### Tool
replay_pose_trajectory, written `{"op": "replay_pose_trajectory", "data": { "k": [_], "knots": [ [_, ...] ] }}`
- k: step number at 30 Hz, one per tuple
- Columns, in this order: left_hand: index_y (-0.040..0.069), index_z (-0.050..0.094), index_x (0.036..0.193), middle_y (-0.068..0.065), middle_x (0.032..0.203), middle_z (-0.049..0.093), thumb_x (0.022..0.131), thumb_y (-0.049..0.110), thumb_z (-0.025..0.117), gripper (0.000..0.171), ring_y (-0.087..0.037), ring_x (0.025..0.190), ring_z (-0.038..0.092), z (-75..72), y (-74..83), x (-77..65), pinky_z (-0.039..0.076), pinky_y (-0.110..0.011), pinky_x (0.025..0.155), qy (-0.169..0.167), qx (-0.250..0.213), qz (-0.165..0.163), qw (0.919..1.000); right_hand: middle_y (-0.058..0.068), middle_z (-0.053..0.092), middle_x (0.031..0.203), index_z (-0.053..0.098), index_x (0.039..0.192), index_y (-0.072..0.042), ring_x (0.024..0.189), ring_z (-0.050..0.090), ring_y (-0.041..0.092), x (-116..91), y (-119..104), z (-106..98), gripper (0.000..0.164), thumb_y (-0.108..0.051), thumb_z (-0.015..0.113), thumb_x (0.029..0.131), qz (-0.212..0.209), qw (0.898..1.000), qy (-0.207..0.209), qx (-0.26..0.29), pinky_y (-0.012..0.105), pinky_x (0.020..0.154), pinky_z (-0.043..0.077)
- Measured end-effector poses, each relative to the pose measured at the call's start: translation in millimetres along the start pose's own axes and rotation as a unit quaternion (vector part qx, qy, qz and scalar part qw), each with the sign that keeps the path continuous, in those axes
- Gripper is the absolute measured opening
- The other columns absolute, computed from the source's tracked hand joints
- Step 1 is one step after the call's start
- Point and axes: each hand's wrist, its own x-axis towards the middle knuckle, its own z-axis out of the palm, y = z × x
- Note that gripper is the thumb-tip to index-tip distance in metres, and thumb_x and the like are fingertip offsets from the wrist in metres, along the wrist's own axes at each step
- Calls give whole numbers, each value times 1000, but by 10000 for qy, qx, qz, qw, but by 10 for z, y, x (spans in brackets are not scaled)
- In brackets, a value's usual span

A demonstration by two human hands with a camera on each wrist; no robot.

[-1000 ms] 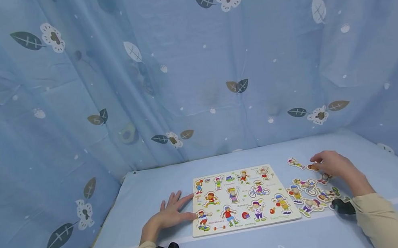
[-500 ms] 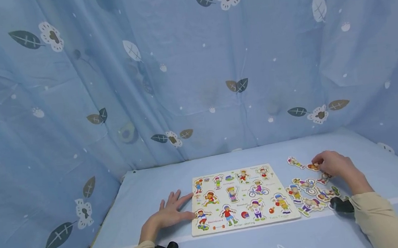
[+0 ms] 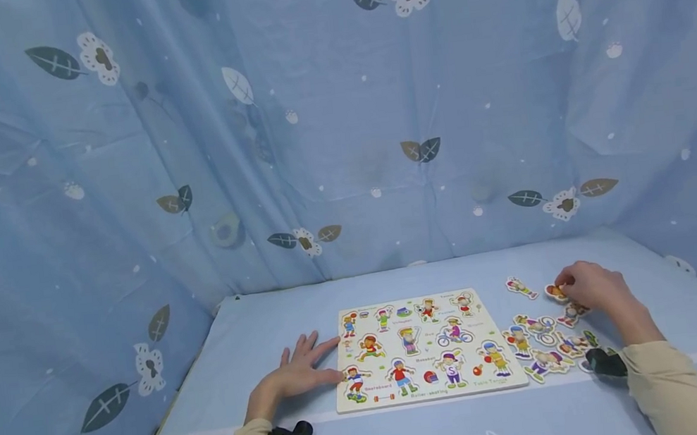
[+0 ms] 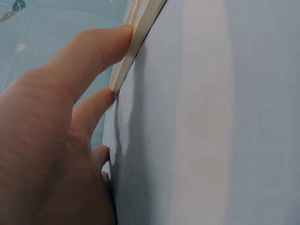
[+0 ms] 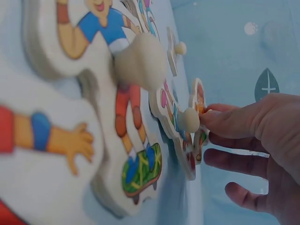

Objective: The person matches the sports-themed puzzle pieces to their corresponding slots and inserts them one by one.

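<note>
Left hand (image 3: 295, 375) spread wide at 9 o'clock of the puzzle board (image 3: 378, 374), thumb and forefinger against its edge — pushing harder could skid it. Loose pieces (image 3: 550, 361) crowd 3 o'clock; right hand (image 3: 594, 285) beyond, 2 o'clock, pinching a figure piece (image 3: 555, 293) — dragged low, it might snag neighbours.
</note>
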Motion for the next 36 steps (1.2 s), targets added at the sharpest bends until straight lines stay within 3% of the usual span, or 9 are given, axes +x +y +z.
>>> {"op": "replay_pose_trajectory", "data": {
  "k": [5, 11, 19, 28, 36],
  "knots": [
    [27, 42, 151, -17, 164, 16, 79, 61, 68, 84, -41, 152, 1, 2, 6, 7, -1, -66, 117, 11, 23, -51, 10000, 19, 64, 96, 70, 105, 3, 85, 58, 34, -11, -30, -6, 21, -11, 66, 90, -118, 9987, 452, -190, 66, 75, 38],
    [26, 41, 152, -18, 164, 16, 80, 61, 67, 84, -42, 151, 2, 0, 20, -11, -1, -66, 117, 6, 51, -105, 9999, 20, 62, 98, 71, 103, 2, 86, 59, 35, -36, -21, -41, 21, -15, 67, 91, -252, 9968, 729, -224, 63, 70, 40],
    [27, 42, 151, -18, 164, 16, 80, 61, 68, 83, -42, 151, 2, -16, 28, -23, -1, -66, 117, 6, 28, -74, 10000, 17, 58, 96, 73, 96, -1, 81, 57, 31, -39, -84, -95, 21, -21, 70, 90, -556, 9958, 696, -209, 55, 67, 44],
    [28, 43, 151, -17, 164, 16, 79, 62, 68, 84, -41, 151, 3, -9, 61, -27, 0, -65, 118, 14, 37, -179, 9998, 15, 61, 95, 74, 91, -2, 80, 58, 28, -87, -345, -145, 20, -22, 72, 89, -935, 9920, 796, -306, 51, 67, 50],
    [28, 42, 151, -16, 164, 17, 79, 62, 67, 84, -40, 152, 3, 4, 39, -20, 0, -65, 118, 33, 69, -158, 9998, 4, 65, 81, 73, 94, 1, 71, 58, 18, -76, -595, -154, 23, -21, 72, 90, -1014, 9945, 280, -15, 41, 65, 53]
  ]
}}
